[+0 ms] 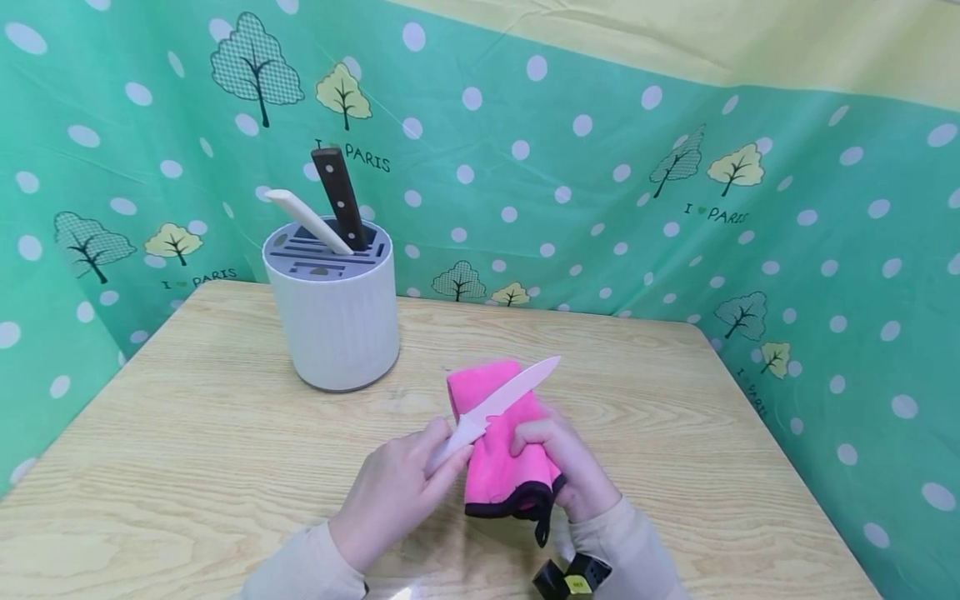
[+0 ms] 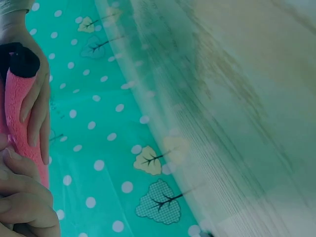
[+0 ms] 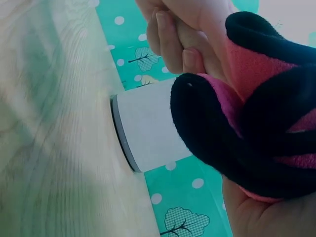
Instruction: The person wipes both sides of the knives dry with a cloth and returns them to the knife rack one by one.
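A white knife (image 1: 507,395) lies slanted across a folded pink cloth (image 1: 497,462), its tip pointing up and right in the head view. My left hand (image 1: 401,483) grips the knife's handle. From the right side my right hand (image 1: 566,454) holds the cloth, its thumb on the front. The cloth has a black edge and a small black loop hanging at the bottom. In the right wrist view the cloth's black-edged folds (image 3: 212,133) hide much of the right hand. The left wrist view shows curled left fingers (image 2: 27,197) beside the cloth, without the blade.
A white round knife block (image 1: 333,321) stands at the back left of the wooden table (image 1: 187,450). It holds a dark-handled knife (image 1: 339,196) and a white-handled one (image 1: 307,218). A green dotted curtain (image 1: 540,192) hangs behind the table and along its sides.
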A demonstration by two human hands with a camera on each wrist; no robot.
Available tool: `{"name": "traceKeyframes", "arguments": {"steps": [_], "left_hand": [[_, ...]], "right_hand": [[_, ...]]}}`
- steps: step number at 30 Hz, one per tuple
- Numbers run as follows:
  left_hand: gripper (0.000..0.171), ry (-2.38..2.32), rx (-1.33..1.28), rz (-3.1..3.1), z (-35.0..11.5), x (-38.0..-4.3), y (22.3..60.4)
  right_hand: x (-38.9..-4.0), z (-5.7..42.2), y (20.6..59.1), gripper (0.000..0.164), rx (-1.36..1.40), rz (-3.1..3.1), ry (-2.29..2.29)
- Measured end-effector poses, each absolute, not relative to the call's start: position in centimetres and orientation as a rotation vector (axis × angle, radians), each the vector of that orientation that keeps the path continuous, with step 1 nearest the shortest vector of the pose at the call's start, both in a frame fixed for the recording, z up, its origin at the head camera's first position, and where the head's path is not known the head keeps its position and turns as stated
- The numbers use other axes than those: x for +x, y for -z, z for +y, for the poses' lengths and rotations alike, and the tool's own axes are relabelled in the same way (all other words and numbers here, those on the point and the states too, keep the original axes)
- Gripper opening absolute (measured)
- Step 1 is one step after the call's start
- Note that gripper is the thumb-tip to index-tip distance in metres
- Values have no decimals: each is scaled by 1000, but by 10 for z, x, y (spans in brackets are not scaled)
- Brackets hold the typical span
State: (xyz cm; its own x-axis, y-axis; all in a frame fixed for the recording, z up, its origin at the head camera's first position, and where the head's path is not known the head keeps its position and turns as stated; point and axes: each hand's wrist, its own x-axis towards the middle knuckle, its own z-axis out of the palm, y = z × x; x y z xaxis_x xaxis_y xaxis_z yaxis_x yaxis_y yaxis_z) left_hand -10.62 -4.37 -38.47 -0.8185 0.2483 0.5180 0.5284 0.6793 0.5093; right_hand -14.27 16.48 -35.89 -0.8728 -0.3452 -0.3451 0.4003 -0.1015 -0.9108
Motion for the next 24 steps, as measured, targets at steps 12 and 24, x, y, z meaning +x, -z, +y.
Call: {"name": "traceKeyframes", "arguments": {"steps": [12,24], "left_hand": [[28,904,-614,-2455,-43,-109,381],[28,881,-617,-2413,-44,-108,384]], "right_hand": [[-143,169,356,22,47,1618,2073],[-145,174,350,26,139,1661,2116]]}}
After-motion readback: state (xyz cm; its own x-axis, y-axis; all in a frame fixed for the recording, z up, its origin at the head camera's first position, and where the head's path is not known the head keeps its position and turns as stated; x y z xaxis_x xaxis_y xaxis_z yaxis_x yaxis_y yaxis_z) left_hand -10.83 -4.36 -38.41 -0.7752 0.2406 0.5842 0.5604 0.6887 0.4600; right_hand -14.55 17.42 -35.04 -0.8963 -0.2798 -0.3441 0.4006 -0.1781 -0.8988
